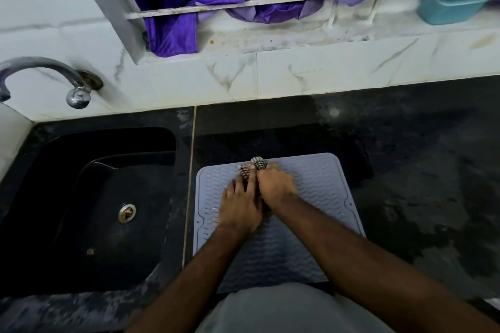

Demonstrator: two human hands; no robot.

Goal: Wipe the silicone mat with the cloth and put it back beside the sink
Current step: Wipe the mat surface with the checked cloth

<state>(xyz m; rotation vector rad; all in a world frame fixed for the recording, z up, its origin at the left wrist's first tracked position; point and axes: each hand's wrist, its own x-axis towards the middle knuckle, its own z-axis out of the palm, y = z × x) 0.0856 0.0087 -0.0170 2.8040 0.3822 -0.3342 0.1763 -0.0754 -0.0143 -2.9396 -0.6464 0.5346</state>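
Head view: your two arms reach out from you | your left hand (239,204) and right hand (276,186) lie side by side, both bunching the striped cloth (254,166) on the grey silicone mat (311,197) | the mat lies flat on the dark counter (419,170), just right of the black sink (89,197)

Your left hand (239,204) and right hand (274,188) lie side by side on the grey silicone mat (319,197), both pressing a bunched striped cloth (257,163) near its far edge. The mat lies flat on the dark counter (419,170), just right of the black sink (89,205).
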